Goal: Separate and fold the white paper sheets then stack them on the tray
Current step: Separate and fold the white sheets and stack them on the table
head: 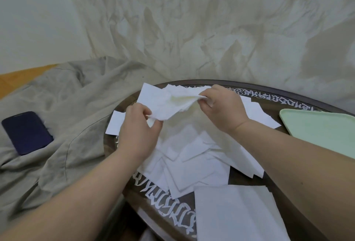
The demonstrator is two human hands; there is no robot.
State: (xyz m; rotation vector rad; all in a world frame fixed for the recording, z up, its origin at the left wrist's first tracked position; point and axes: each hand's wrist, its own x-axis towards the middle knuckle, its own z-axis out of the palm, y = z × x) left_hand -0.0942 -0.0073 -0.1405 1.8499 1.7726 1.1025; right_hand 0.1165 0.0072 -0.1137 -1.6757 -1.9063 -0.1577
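1. White sheet (172, 104) pinched at opposite corners by left hand (139, 125) and right hand (222, 106), held above the table's (119, 144) centre.
2. Loose sheets (192, 156) piled beneath.
3. Green tray (322, 127) at right edge.

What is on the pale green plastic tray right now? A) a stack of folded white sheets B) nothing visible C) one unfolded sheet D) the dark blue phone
B: the visible part of the pale green plastic tray is bare. The white paper sheets lie loose on the dark round table, and the left hand and right hand pinch one thin white sheet between them above the pile.
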